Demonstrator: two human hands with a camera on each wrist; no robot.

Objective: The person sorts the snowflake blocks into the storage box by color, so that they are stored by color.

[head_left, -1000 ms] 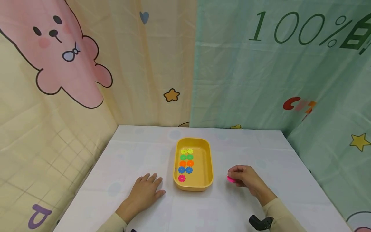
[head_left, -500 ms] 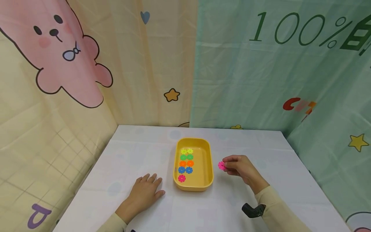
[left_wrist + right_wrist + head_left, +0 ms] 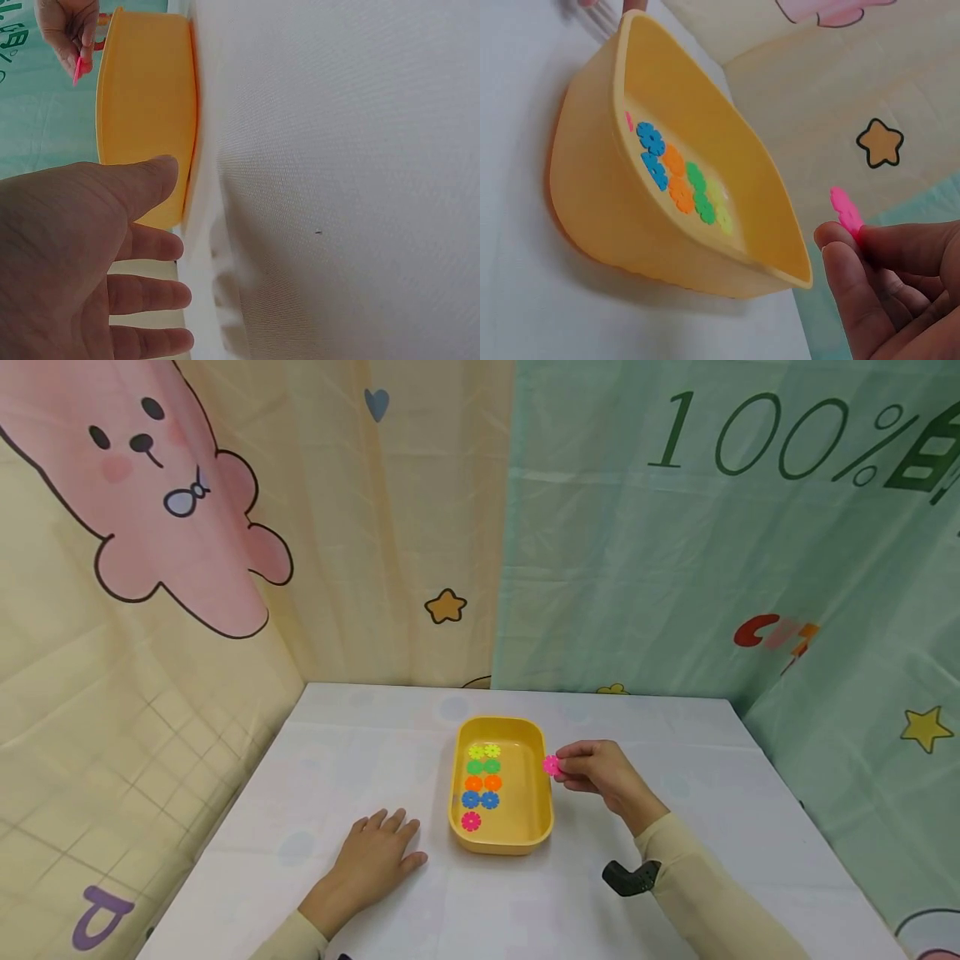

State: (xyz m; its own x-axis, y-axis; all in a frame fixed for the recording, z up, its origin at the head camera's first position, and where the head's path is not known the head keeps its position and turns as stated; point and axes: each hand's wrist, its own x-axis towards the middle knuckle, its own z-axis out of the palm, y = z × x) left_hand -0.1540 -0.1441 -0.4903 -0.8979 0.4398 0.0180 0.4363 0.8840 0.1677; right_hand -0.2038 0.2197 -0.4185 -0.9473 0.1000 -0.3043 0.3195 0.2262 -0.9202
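Observation:
A pink flower-shaped plastic disc [image 3: 551, 766] is pinched between the thumb and fingertips of my right hand [image 3: 603, 774], right at the right rim of a yellow tray [image 3: 528, 810]. Inside the tray, along its left side, lie pairs of similar discs: yellow [image 3: 491, 750], green [image 3: 491, 767], orange [image 3: 492, 783] and blue [image 3: 490, 800]. A single pink disc [image 3: 471, 821] lies nearest the front. To the tray's left my left hand [image 3: 377, 857] rests palm down on the table, fingers spread and holding nothing. The left wrist view has its thumb overlapping the tray's wall.
The tray stands on a white-covered table [image 3: 495, 902]. Patterned curtains [image 3: 405, 527] rise behind and beside the table. A black device [image 3: 632, 878] is strapped at the right sleeve.
My right hand has carried the pink disc up and to the left, from the table's right part to the tray's rim. The left hand and the tray's discs stay put.

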